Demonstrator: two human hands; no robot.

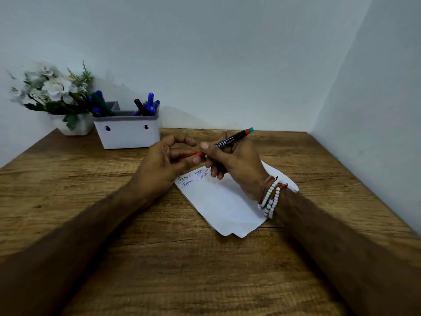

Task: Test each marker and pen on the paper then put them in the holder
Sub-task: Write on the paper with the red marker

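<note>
My right hand (234, 160) grips a black marker (232, 139) with a red and green end pointing up and to the right. My left hand (166, 160) pinches its red cap (193, 155) between thumb and fingers, at the marker's lower end. Whether the cap is on or off is hidden by my fingers. Both hands hover over the top edge of a white paper (227, 206) that carries blue and red handwriting near its upper left. The white holder (127, 133) with a grey rim stands at the back left and contains several blue, black and green markers (147, 107).
A white pot of pale artificial flowers (54, 92) stands left of the holder in the corner. The wooden table (159, 258) meets walls at the back and on the right. White bead bracelets circle my right wrist (271, 199).
</note>
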